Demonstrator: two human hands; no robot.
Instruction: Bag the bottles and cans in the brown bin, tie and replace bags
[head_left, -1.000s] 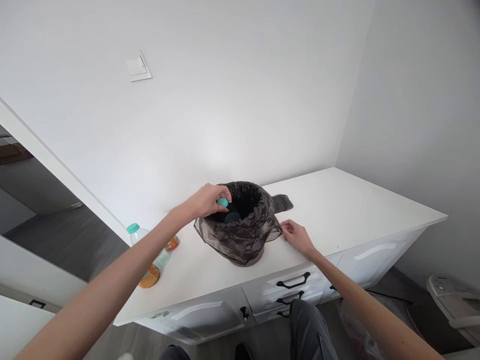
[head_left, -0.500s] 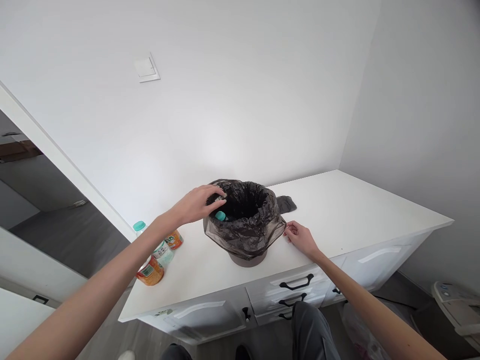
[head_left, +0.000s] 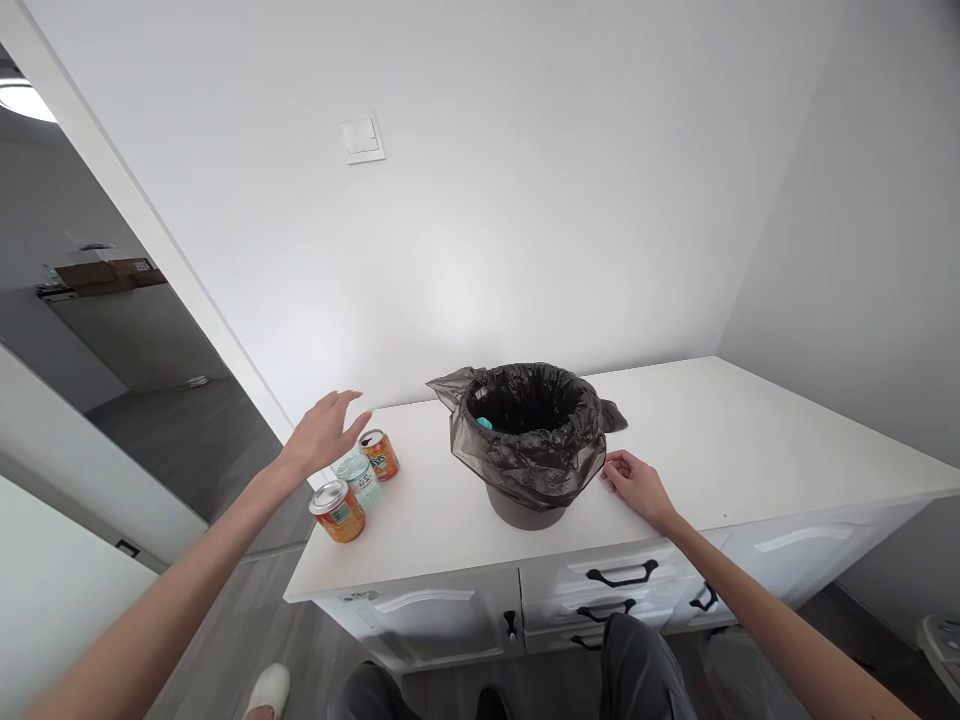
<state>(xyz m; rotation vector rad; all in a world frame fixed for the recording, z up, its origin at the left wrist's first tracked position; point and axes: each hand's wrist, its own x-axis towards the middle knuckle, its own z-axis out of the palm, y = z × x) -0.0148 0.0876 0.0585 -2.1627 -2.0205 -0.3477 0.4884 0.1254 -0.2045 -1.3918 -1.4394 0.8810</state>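
Observation:
My left hand [head_left: 324, 432] is open, fingers spread, just above a clear plastic bottle [head_left: 361, 484] with a pale green label. The bottle's top is hidden behind the hand. Orange drink cans flank it, a nearer can [head_left: 339, 515] and a farther can [head_left: 381, 458]. A trash can [head_left: 525, 512] stands mid-counter, lined with a black garbage bag [head_left: 517, 460] folded over its rim. Inside, a teal bottle cap [head_left: 484, 423] shows near the left edge. At the bag's right edge, my right hand [head_left: 636, 485] has curled fingers pinching the plastic.
The white cabinet top [head_left: 750, 440] carries everything, with a dark piece of plastic [head_left: 613, 415] behind the trash can. Black drawer handles [head_left: 622, 575] stick out in front. A wall switch [head_left: 363, 138] is above, and a doorway opens at left.
My left hand has left the trash can's mouth and moved left over the bottle and cans. My right hand has stayed at the bag's edge. The view has shifted left.

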